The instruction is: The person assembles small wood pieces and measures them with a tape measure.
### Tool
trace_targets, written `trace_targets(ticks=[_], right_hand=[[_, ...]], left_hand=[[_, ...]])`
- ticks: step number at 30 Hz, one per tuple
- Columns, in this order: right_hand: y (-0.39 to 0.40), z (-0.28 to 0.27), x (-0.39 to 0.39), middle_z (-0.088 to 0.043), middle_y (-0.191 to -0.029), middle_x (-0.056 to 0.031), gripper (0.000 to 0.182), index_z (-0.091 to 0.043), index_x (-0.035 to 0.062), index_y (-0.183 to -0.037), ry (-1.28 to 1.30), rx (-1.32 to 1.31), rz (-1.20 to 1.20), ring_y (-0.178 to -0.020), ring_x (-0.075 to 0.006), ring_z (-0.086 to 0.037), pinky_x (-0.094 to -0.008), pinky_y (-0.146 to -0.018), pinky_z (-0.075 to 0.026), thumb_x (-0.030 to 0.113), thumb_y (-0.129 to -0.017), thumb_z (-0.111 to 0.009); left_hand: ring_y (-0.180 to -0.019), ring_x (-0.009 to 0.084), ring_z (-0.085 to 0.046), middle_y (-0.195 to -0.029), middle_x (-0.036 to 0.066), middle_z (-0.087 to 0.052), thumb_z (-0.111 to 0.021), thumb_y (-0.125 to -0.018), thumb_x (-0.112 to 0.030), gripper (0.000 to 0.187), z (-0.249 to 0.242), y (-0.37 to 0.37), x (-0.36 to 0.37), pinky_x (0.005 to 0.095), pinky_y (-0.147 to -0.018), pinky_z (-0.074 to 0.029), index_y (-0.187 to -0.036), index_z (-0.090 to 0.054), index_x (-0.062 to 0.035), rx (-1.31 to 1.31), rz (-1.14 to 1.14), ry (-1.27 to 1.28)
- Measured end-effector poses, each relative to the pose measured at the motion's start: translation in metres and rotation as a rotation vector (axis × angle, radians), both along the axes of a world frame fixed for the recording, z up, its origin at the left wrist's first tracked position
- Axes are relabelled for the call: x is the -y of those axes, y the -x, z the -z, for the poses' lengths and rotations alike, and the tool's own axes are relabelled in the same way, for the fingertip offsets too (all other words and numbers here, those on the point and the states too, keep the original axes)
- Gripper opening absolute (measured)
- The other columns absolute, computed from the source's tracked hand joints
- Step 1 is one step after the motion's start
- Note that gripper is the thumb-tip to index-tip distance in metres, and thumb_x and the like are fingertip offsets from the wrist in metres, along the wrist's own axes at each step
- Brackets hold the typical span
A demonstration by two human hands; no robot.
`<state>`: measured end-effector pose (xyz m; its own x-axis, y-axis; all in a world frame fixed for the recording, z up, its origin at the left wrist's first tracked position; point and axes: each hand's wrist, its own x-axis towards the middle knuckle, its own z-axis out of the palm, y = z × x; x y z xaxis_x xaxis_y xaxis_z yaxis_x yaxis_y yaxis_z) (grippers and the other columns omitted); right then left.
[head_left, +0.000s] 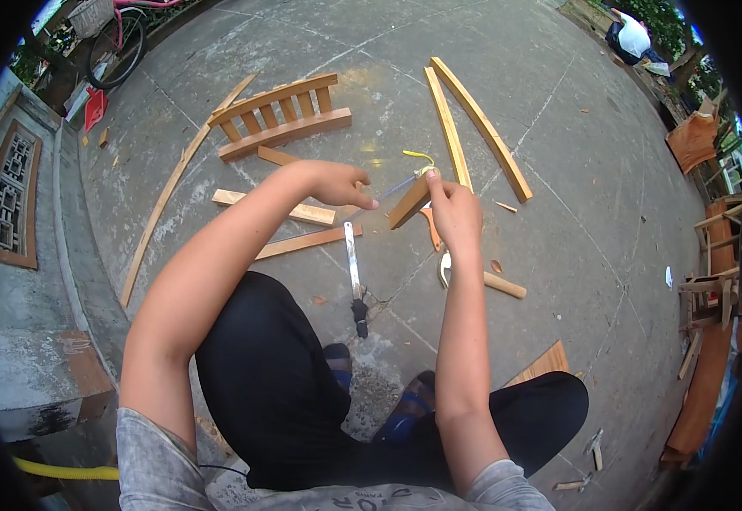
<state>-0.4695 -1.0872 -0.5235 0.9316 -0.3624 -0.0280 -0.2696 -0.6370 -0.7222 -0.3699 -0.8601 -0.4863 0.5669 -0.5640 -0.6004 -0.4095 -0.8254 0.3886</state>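
Note:
My right hand (pixel 458 213) is closed on a short wooden block (pixel 409 204), thumb along its upper end, holding it at a tilt. My left hand (pixel 338 184) is to the left of the block, thumb and fingers apart, with nothing visible in its grasp. A yellow strip (pixel 419 157) curves out just beyond the block. Partly hidden behind the block and right hand is an orange handle (pixel 432 230). Nearer to me lies a claw hammer (pixel 504 286), its head partly behind my right forearm. A flat metal blade with a black-wrapped grip (pixel 353 268) rests between my knees.
A slatted wooden frame (pixel 286 119) lies ahead on the left, beside a long curved strip (pixel 166 189). Two long wooden bars (pixel 481 128) are ahead on the right. Loose wood pieces (pixel 307 242) lie near my left arm. Wooden parts (pixel 711 341) are piled at the far right.

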Motion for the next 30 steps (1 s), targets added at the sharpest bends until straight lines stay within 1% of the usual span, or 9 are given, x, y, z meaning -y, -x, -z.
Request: trace_targets(ticks=[6,16,18,21,24,25,30], right_hand=[[-0.001,0.001,-0.001,-0.074,-0.083,-0.0228,0.055,-0.081,0.0041,-0.099,0.090,-0.022,0.010,-0.085,-0.0423,-0.072,-0.0494,-0.080,-0.054,0.053,-0.099,-0.056],[0.000,0.007,-0.008,-0.074,-0.082,-0.0224,0.051,-0.080,0.0039,-0.097,0.145,-0.046,-0.008,-0.084,-0.0411,-0.073,-0.0495,-0.079,-0.054,0.050,-0.097,-0.059],[-0.003,0.015,-0.008,-0.074,-0.082,-0.0223,0.049,-0.081,0.0053,-0.096,0.132,-0.073,-0.012,-0.084,-0.0406,-0.073,-0.0491,-0.078,-0.054,0.050,-0.097,-0.060],[-0.001,0.030,-0.012,-0.075,-0.085,-0.0222,0.045,-0.082,0.0103,-0.100,0.123,-0.083,-0.025,-0.086,-0.0405,-0.073,-0.0495,-0.079,-0.055,0.050,-0.096,-0.062],[-0.002,0.093,-0.006,-0.076,-0.091,-0.0216,0.044,-0.083,0.0156,-0.106,0.203,-0.184,-0.071,-0.090,-0.0413,-0.074,-0.0504,-0.081,-0.056,0.053,-0.096,-0.062],[-0.001,0.101,-0.009,-0.077,-0.096,-0.0207,0.047,-0.082,0.0158,-0.110,0.203,-0.215,-0.060,-0.093,-0.0422,-0.074,-0.0510,-0.082,-0.057,0.055,-0.097,-0.060],[0.001,0.108,-0.013,-0.077,-0.099,-0.0218,0.054,-0.081,0.0118,-0.112,0.148,-0.199,-0.001,-0.097,-0.0424,-0.073,-0.0503,-0.085,-0.056,0.058,-0.098,-0.056]], left_hand=[[-0.139,0.0414,-0.053,-0.148,0.025,-0.056,-0.061,-0.093,-0.070,0.093,-0.002,0.001,-0.007,0.0461,-0.116,-0.041,-0.156,-0.045,-0.0038,-0.002,-0.009,0.008],[-0.138,0.0415,-0.054,-0.147,0.025,-0.057,-0.061,-0.094,-0.069,0.091,-0.009,0.004,-0.009,0.0469,-0.115,-0.042,-0.155,-0.046,-0.0038,0.013,-0.012,0.004],[-0.139,0.0415,-0.053,-0.147,0.025,-0.057,-0.061,-0.093,-0.069,0.092,-0.006,0.003,-0.009,0.0470,-0.115,-0.042,-0.155,-0.045,-0.0038,0.010,-0.007,0.008],[-0.139,0.0415,-0.053,-0.147,0.026,-0.057,-0.061,-0.093,-0.070,0.092,-0.005,0.002,-0.010,0.0470,-0.115,-0.042,-0.156,-0.045,-0.0036,-0.005,-0.011,0.014],[-0.139,0.0413,-0.053,-0.147,0.025,-0.057,-0.061,-0.093,-0.070,0.093,-0.008,0.005,-0.010,0.0470,-0.115,-0.042,-0.156,-0.045,-0.0035,0.005,-0.006,-0.003],[-0.139,0.0412,-0.053,-0.147,0.025,-0.057,-0.061,-0.093,-0.070,0.093,-0.009,0.005,-0.011,0.0471,-0.115,-0.042,-0.156,-0.045,-0.0035,0.014,-0.002,-0.014],[-0.139,0.0410,-0.053,-0.148,0.025,-0.056,-0.060,-0.092,-0.072,0.094,-0.007,0.004,-0.012,0.0476,-0.115,-0.042,-0.156,-0.045,-0.0045,0.013,-0.005,-0.015]])
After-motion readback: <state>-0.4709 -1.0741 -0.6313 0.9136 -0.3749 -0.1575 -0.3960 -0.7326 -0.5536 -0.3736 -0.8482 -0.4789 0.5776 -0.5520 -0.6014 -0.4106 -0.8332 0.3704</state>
